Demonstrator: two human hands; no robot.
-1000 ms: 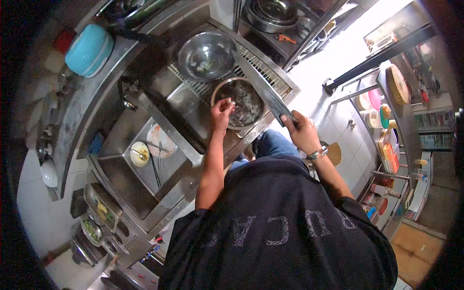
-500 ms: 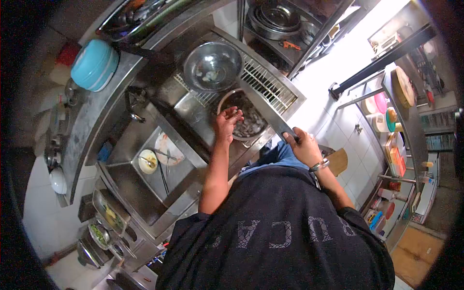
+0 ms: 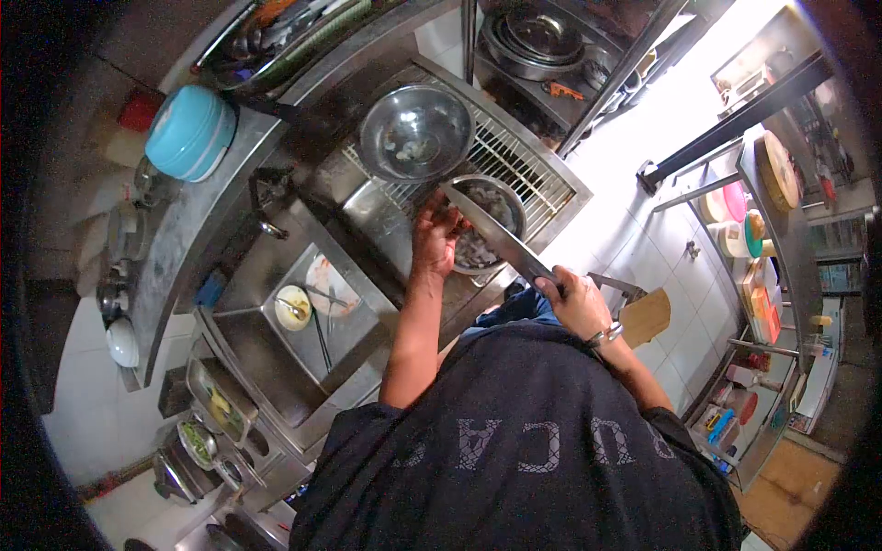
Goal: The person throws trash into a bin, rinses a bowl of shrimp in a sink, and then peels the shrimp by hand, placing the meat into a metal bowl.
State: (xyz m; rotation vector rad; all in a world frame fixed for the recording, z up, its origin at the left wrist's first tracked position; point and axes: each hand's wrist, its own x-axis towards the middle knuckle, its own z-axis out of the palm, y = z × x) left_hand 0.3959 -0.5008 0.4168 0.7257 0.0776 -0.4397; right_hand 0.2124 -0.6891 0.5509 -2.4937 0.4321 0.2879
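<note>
My right hand [image 3: 579, 303] is wrapped round the handle of a long, wide-bladed knife [image 3: 501, 241]. The blade reaches up and left across a metal bowl [image 3: 516, 197] of greyish pieces, its far end close to my left hand [image 3: 435, 239]. The fingers of my left hand are curled beside the blade at the bowl's left edge; what they hold, if anything, is too small to name. Just beyond, a second metal bowl [image 3: 450, 119] with a few pale pieces stands on the wire rack [image 3: 542, 174].
On the left is a sink [image 3: 262, 358] with a plate [image 3: 326, 275], a small yellowish bowl [image 3: 293, 308] and chopsticks. A blue container [image 3: 191, 134] sits on the ledge. Stacked metal bowls [image 3: 533, 46] are at the top, a shelf rack [image 3: 735, 174] at the right.
The knife blade has come down over the near bowl, and my left hand has moved down and closer to the blade. The whole view has shifted slightly.
</note>
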